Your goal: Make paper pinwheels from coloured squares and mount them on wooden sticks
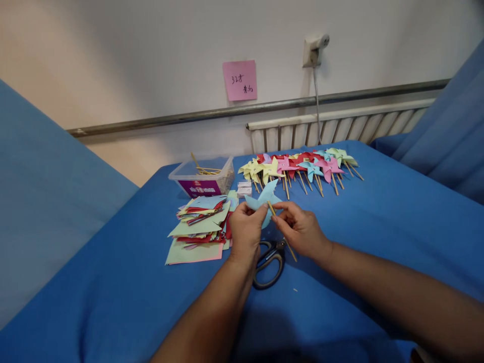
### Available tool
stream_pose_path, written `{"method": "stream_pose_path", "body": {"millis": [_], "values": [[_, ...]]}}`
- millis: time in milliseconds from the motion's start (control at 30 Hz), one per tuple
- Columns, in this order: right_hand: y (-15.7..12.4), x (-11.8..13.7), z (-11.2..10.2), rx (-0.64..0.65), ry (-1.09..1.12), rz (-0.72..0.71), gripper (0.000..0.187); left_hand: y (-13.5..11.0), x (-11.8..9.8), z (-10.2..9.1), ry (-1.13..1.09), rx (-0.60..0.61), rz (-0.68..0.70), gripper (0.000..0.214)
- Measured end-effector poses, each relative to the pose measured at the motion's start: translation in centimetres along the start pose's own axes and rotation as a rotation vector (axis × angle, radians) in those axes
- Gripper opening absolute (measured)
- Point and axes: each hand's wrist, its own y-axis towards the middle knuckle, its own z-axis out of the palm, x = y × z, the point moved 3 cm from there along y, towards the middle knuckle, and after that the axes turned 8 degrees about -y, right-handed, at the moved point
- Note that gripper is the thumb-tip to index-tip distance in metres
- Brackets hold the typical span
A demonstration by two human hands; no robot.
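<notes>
My left hand pinches a light blue paper pinwheel by its lower edge. My right hand is closed on a thin wooden stick that runs from the pinwheel's centre down past my fingers. Both hands hover just above the blue cloth. Dark-handled scissors lie on the cloth directly under my hands. A stack of coloured paper squares sits just left of my left hand.
A row of finished pinwheels on sticks lies further back. A clear plastic box holds more sticks at the back left. A small white item lies beside it. The wall behind carries a pink note, a rail and a radiator.
</notes>
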Motion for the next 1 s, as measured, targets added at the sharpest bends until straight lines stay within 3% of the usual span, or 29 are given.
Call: {"method": "stream_pose_path", "body": {"millis": [233, 733, 1000], "values": [[-0.04, -0.03, 0.27, -0.002, 0.158, 0.06, 0.031, 0.23, 0.31, -0.1, -0.017, -0.004, -0.008, 0.028], [-0.19, -0.25, 0.23, -0.048, 0.063, -0.05, 0.036, 0.09, 0.1, -0.13, -0.058, 0.013, 0.019, 0.026], [0.01, -0.93, 0.63, -0.014, 0.211, 0.031, 0.036, 0.13, 0.01, -0.16, -0.054, 0.006, 0.027, 0.027]]}}
